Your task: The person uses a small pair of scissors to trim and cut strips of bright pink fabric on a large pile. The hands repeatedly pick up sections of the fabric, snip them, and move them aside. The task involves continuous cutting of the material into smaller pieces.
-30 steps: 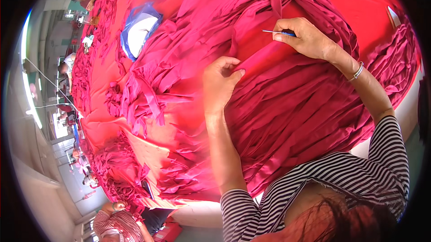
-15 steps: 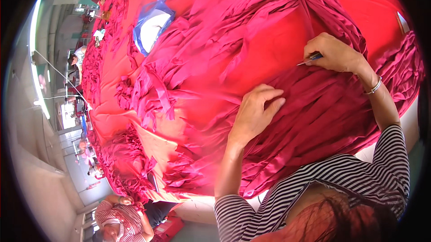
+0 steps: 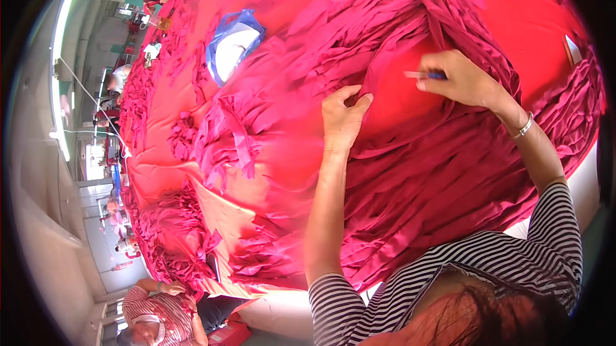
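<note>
Left hand point(image 3: 341, 121): thumb and forefinger nearly together beside a crimson strip point(image 3: 373, 77); cannot tell if gripping. Right hand point(image 3: 461, 81) holds a blue-handled tool point(image 3: 437, 76) over red cloth point(image 3: 399, 92). Loose strips point(image 3: 443, 160) lie nearer the body.
</note>
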Demonstrator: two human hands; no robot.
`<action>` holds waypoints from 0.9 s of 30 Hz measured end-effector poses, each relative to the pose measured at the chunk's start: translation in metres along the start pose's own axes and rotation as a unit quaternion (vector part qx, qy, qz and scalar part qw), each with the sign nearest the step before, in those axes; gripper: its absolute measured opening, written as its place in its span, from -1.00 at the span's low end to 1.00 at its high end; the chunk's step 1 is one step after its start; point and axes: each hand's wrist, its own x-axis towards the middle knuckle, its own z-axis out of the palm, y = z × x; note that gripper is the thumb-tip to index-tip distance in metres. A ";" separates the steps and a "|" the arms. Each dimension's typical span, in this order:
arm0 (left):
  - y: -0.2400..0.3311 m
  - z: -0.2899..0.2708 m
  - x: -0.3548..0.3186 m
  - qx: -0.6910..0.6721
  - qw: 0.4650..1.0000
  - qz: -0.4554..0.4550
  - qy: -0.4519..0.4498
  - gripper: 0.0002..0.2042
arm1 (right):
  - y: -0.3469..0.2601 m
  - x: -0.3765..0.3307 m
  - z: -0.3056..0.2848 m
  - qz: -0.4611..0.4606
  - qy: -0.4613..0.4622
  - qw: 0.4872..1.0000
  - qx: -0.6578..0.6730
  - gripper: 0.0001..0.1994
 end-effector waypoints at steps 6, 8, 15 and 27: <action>-0.003 0.006 -0.016 -0.091 0.993 -0.076 0.014 -0.70 | 0.021 0.017 0.044 -0.077 0.029 0.993 0.080 -0.82; 0.001 0.008 -0.016 -0.075 0.994 -0.082 0.014 -0.69 | 0.017 0.020 0.052 -0.082 0.046 0.993 0.078 -0.83; -0.013 0.023 -0.011 -0.161 0.977 -0.026 0.134 -0.85 | 0.017 0.031 0.076 -0.089 0.091 0.989 0.080 -0.81; -0.016 0.022 -0.024 -0.087 0.985 -0.003 0.152 -0.87 | 0.005 0.034 0.069 -0.147 0.076 0.986 -0.020 -0.81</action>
